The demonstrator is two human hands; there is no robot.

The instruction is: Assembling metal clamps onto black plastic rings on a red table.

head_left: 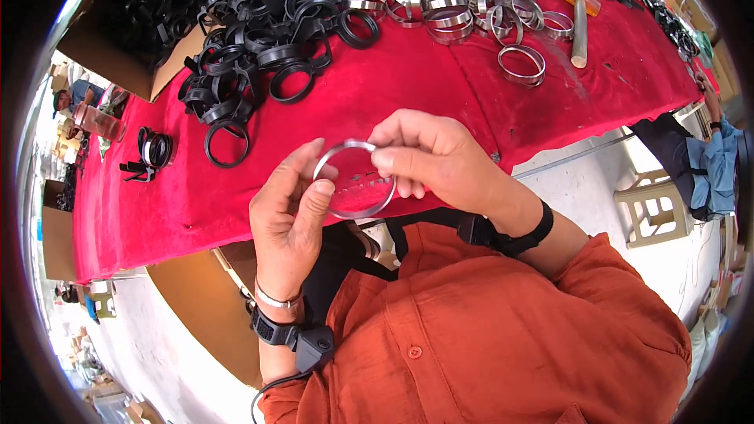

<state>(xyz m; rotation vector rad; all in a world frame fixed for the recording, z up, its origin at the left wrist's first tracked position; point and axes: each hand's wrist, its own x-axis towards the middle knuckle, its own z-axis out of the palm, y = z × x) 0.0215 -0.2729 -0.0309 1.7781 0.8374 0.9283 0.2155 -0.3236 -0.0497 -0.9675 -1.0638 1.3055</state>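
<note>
Between both hands a thin shiny metal ring is held over the near edge of the red cloth. My left hand pinches its left side, thumb against the rim. At the upper right of the ring, my right hand grips it between thumb and forefinger. Beyond the hands lies a heap of black plastic rings, some with clips or tabs. To its right is a pile of metal rings, with one loose metal ring in front of it.
A mallet with an amber head lies on the red-covered table. At left are a black ring assembly and a cardboard box. A stool and another person in blue are at right.
</note>
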